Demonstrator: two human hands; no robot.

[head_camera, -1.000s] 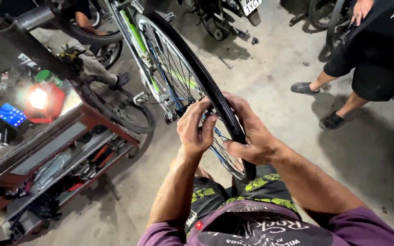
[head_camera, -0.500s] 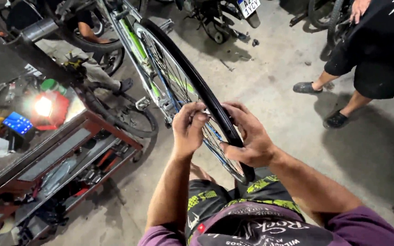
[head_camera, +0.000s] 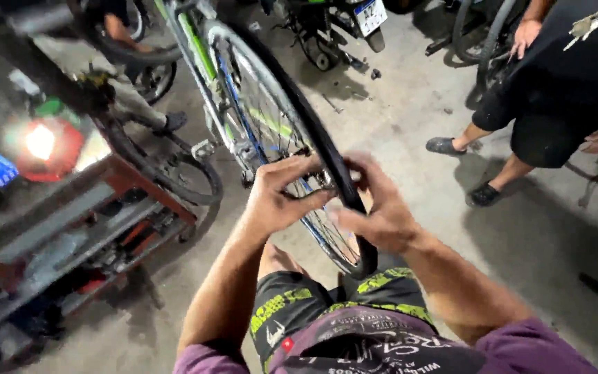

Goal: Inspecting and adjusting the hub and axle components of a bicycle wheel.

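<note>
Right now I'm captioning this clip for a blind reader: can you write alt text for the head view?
Two bare hands, left hand and right hand, grip the black tyre of a bicycle wheel from both sides. A cluttered red workbench stands left, and another person stands on the concrete floor at right.

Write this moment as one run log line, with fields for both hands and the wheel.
left hand: grips black tyre | right hand: grips same tyre, opposite side | bicycle wheel: upright | bystander: standing right
</note>
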